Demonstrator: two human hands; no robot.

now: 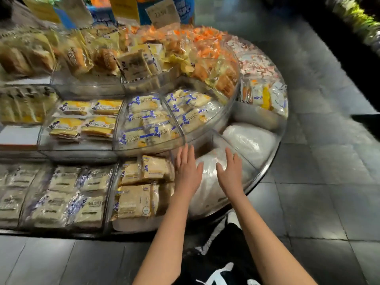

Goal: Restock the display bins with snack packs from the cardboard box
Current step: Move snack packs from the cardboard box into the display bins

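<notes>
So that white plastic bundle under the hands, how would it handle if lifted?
Probably floppy: the white plastic bundle bulges softly against its clear bin. Its glossy, wrinkled film looks slippery. The left hand and right hand are both open over it, so it is perhaps bulky.

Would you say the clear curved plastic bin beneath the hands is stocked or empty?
Empty of packs: the clear curved plastic bin holds only white crumpled plastic padding.
</notes>
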